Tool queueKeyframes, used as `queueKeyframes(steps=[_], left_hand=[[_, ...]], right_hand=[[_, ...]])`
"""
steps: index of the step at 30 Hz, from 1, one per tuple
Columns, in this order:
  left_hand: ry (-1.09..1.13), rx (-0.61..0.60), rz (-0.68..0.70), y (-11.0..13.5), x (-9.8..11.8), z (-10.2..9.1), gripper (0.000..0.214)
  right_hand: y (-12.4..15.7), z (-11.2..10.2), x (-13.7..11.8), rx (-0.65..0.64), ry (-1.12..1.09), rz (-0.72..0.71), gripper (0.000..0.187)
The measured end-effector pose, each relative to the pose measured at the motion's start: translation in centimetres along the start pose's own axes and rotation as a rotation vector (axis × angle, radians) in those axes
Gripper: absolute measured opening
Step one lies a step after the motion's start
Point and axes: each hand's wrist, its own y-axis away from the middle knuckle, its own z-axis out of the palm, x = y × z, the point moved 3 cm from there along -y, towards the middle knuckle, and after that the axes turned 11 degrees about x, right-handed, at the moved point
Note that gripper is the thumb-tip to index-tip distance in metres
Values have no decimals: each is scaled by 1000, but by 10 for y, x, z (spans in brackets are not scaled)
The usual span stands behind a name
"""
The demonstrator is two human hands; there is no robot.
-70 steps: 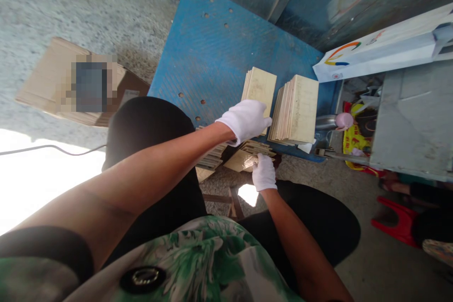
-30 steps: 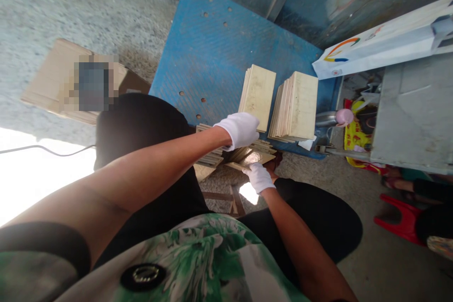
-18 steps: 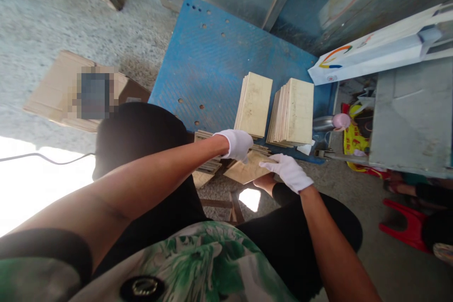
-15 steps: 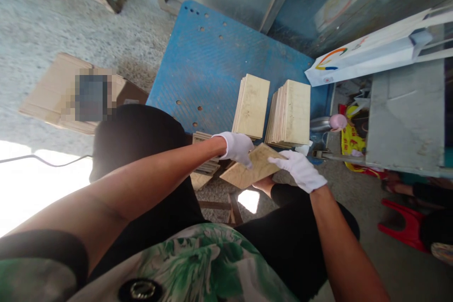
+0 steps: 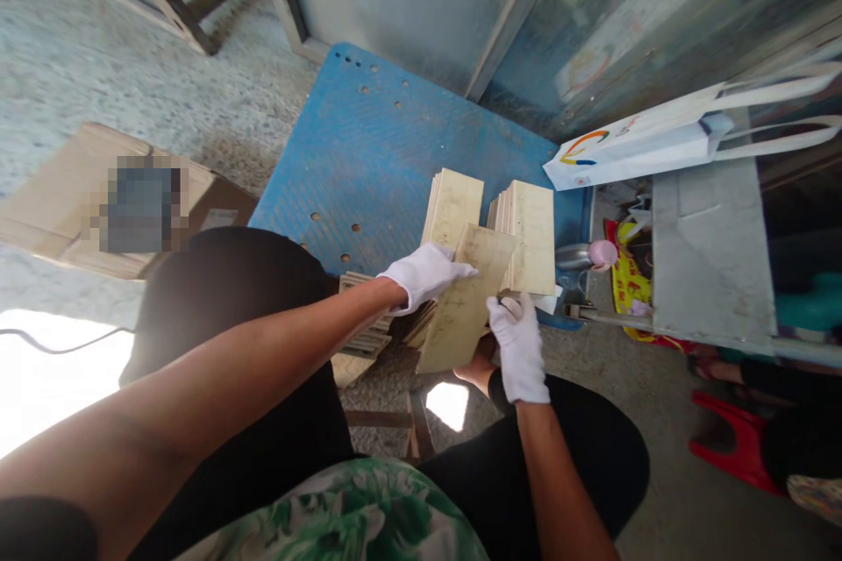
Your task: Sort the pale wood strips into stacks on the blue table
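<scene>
Left hand [image 5: 427,273] and right hand [image 5: 519,346], both white-gloved, grip one thin pale wooden panel [image 5: 466,298]; smooth gloves could let it slip onto the stacked panels [image 5: 526,235] beyond.

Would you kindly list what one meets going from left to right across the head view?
Cardboard box → left hand → held board → right hand → pink cup → grey slab → red stool
</scene>
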Motion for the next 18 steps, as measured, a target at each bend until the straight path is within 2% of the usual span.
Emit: queueKeyframes(steps=[3, 6, 12, 18], left_hand=[[173, 10, -58, 0, -5, 5, 31], [264, 68, -71, 0, -11, 9, 29], [235, 168, -62, -5, -17, 7, 25], [-149, 274, 33, -3, -4, -10, 30]], right_hand=[[23, 23, -3, 6, 335, -116, 111], [38, 40, -11, 12, 572, -126, 126], [38, 57, -25, -30, 628, -160, 124], [10, 67, -37, -77, 654, -176, 120]])
